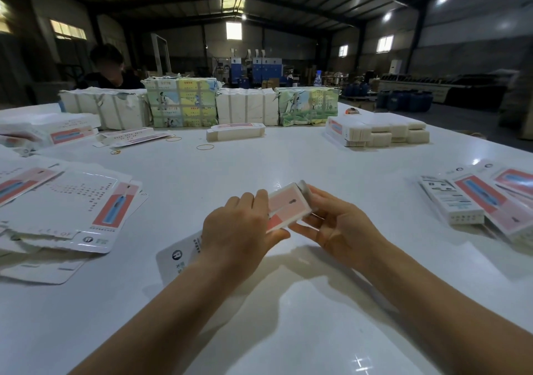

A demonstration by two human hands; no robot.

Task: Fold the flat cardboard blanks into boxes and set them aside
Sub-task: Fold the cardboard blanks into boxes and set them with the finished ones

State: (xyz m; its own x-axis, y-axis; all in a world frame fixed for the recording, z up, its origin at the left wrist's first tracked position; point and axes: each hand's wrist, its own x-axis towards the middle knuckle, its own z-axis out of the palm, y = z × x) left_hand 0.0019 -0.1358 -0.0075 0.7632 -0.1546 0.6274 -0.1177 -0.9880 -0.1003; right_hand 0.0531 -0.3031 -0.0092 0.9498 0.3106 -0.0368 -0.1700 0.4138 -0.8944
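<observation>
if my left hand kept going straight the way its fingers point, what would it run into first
The left hand already grips the part-folded box, so that comes first. Past it, bare white table, then probably the banded stack of blanks; depth is unclear.

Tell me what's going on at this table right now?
A person is folding a pink-and-white cardboard box over a white table. The left hand grips its near side while the right hand holds the far end, working the flap. Flat blanks lie piled to the left, finished boxes lie to the right, and wrapped bundles line the far edge.
</observation>
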